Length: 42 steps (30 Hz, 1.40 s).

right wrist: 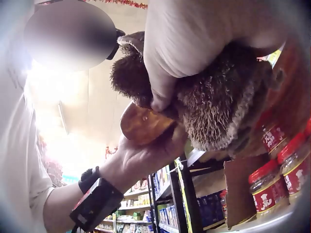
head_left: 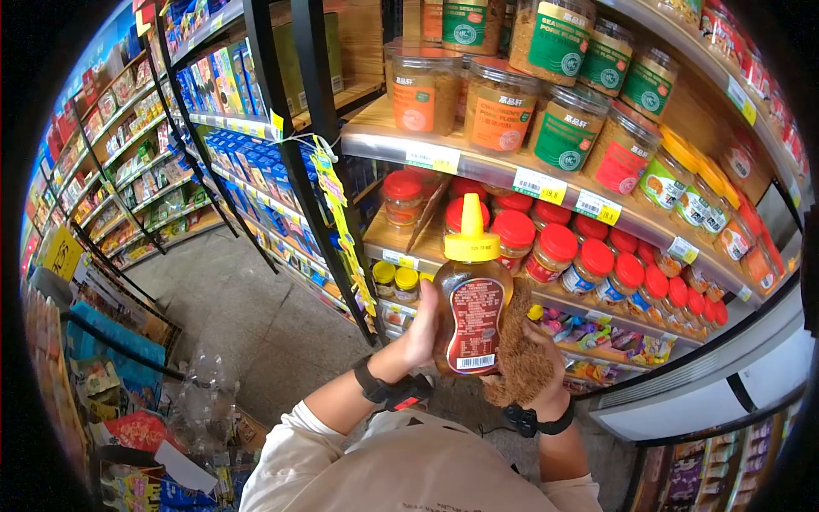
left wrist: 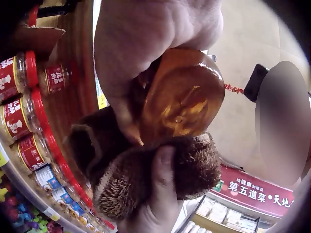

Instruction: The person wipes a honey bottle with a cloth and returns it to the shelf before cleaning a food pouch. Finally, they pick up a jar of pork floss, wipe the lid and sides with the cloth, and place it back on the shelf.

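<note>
Facing a shelf (head_left: pixel 488 169) of red-lidded jars (head_left: pixel 556 245), with a bottle (head_left: pixel 456 311) and a cloth (head_left: pixel 522 363) in hand.
Holds the bottle at a tilt in front of the shelf, gripping one side in the left hand (head_left: pixel 415 331) with fingers curled round it. Holds the bunched brown cloth against the other side, near the base, with the right hand (right wrist: pixel 199 39) closed on its folds. Carries the red label (head_left: pixel 478 320) face-up and the yellow cap (head_left: pixel 472 246) away from the body.

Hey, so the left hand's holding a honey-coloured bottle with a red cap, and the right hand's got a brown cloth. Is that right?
Not quite: the cap is yellow, not red, as the head view shows. The left hand does hold the honey-coloured bottle, and the right hand does have the brown cloth.
</note>
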Each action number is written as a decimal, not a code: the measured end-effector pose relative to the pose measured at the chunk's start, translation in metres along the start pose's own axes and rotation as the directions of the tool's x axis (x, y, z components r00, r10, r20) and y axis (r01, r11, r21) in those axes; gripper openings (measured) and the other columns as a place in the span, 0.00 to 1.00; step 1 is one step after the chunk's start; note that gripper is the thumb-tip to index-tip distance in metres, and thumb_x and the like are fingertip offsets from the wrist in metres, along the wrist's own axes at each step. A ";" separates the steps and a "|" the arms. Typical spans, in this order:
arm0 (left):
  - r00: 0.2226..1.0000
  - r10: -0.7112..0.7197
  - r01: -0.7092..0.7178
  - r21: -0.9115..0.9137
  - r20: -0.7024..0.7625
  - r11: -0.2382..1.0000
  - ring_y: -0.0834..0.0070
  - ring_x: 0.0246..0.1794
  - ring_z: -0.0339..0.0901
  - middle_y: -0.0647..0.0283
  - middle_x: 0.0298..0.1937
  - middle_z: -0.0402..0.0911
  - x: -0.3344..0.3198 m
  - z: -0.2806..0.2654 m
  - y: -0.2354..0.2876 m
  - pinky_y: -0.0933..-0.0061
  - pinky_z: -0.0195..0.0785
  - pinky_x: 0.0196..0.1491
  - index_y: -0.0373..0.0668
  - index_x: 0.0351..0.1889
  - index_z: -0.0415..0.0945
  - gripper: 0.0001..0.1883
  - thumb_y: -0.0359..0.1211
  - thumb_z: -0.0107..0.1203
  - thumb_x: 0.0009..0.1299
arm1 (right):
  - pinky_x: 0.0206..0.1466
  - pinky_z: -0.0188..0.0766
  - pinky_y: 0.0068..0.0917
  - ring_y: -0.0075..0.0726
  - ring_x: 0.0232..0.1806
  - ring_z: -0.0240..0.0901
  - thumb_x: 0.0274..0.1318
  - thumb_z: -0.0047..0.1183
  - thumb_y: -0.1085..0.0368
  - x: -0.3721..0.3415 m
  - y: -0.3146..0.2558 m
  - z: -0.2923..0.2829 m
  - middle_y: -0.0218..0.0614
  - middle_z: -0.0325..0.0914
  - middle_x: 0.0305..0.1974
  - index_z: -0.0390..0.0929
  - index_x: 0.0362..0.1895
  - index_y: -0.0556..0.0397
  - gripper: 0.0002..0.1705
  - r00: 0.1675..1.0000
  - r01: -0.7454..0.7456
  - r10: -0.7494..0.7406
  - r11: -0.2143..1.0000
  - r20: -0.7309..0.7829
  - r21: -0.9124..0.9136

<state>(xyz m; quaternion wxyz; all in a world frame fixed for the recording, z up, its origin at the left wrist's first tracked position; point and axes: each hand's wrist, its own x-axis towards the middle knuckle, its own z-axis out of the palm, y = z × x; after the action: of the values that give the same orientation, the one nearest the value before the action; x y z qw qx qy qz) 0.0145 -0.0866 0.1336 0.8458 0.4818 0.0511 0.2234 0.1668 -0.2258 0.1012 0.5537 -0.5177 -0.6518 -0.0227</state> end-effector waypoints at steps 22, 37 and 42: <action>0.996 0.091 -0.091 -0.020 0.020 0.996 0.67 0.60 0.69 0.53 0.62 0.67 -0.001 0.004 -0.004 0.63 0.62 0.62 0.36 0.67 0.52 0.46 0.68 0.23 0.67 | 0.60 0.66 0.39 0.49 0.55 0.70 0.35 0.73 0.55 -0.009 -0.007 0.025 0.55 0.70 0.54 0.61 0.58 0.70 0.50 0.989 -0.059 0.054 0.998 -0.138 -0.036; 0.998 0.055 -0.054 -0.027 0.039 0.998 0.65 0.58 0.70 0.52 0.60 0.68 -0.008 0.001 -0.003 0.61 0.64 0.60 0.36 0.67 0.53 0.49 0.70 0.23 0.65 | 0.54 0.72 0.38 0.52 0.53 0.74 0.33 0.73 0.56 0.000 -0.020 -0.005 0.62 0.72 0.51 0.67 0.53 0.74 0.46 0.987 0.141 -0.116 0.958 0.112 -0.250; 0.997 0.050 -0.046 -0.058 0.059 0.997 0.66 0.58 0.70 0.53 0.61 0.68 -0.012 0.000 -0.003 0.61 0.64 0.60 0.37 0.67 0.52 0.48 0.70 0.23 0.65 | 0.54 0.72 0.37 0.52 0.53 0.73 0.33 0.74 0.57 -0.002 -0.024 -0.002 0.61 0.72 0.51 0.65 0.55 0.74 0.47 0.988 0.138 -0.122 0.970 0.090 -0.200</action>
<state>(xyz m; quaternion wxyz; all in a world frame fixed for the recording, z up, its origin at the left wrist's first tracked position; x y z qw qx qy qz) 0.0043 -0.0928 0.1292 0.8547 0.4652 0.0075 0.2303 0.1511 -0.2394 0.1142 0.4687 -0.5290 -0.6994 -0.1061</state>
